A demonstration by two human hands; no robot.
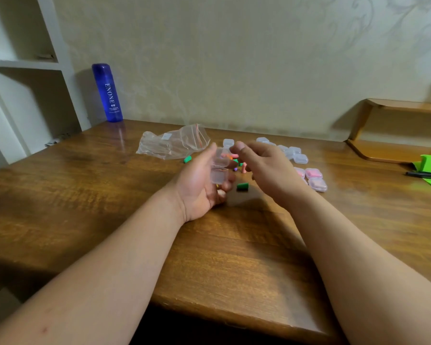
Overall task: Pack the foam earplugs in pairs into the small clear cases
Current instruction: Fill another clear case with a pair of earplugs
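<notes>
While the left hand [202, 188] grips the open clear case [218, 171] at mid-frame by its sides, probably slick and brittle, the right hand [266, 168] curls beside it, contents unclear, above soft, featherweight earplugs [242, 186] loose on the bench [85, 195].
</notes>
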